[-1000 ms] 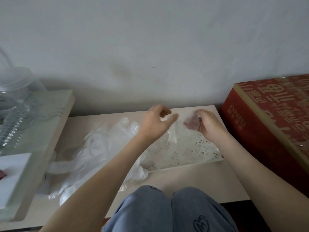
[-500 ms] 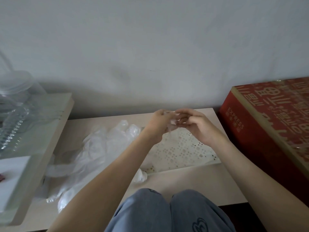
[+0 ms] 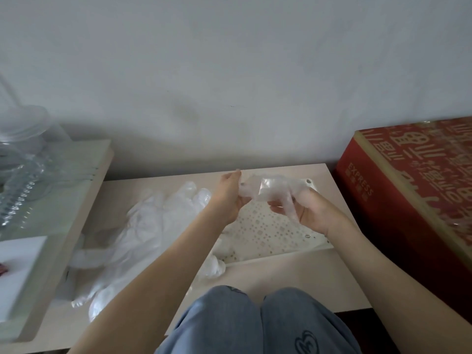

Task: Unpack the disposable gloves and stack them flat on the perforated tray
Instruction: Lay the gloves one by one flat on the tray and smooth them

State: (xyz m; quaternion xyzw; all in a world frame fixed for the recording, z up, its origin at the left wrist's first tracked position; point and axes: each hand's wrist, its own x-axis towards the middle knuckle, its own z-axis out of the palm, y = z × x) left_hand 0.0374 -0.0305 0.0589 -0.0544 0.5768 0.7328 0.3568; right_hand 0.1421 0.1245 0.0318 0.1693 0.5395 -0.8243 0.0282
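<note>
A crumpled clear disposable glove (image 3: 274,191) is stretched between my two hands above the far part of the white perforated tray (image 3: 265,232). My left hand (image 3: 229,198) pinches its left end. My right hand (image 3: 310,212) grips its right end, with part of the glove hanging over the fingers. A loose pile of clear gloves (image 3: 143,226) lies on the table to the left of the tray, partly hidden by my left forearm. One glove end (image 3: 212,268) pokes out near the tray's front left corner.
A red printed box (image 3: 413,190) stands against the table's right side. On the left a raised pale board (image 3: 58,213) carries a clear plastic jar (image 3: 28,146) and a white block (image 3: 18,267). My knees (image 3: 255,323) are at the table's front edge.
My hands came together over the tray, took hold of one glove and have now drawn apart, stretching it between them a little higher than before.
</note>
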